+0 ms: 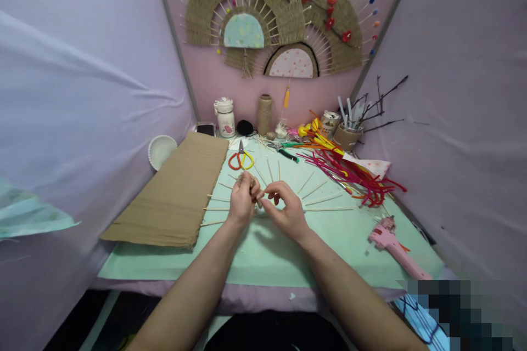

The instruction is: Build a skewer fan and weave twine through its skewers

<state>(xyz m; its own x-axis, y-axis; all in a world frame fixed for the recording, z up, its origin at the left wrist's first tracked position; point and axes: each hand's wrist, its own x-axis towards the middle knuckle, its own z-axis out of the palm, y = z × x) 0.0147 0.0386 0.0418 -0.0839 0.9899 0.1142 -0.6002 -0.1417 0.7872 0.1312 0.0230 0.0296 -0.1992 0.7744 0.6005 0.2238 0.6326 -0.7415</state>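
Left hand [241, 202]: curled round brown twine [251, 187]. Right hand [290, 211]: thumb and forefinger narrowly parted, hold unclear. Best kept taut, clear of fanned sticks [331, 209].

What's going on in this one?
A person's left hand is closed around a small brown item, perhaps twine. The right hand is beside it, thumb and fingers bent toward it; whether they pinch anything is unclear. Thin sticks fan out on the green cloth around the hands. Cardboard lies to the left, scissors beyond, and a pink glue gun to the right.
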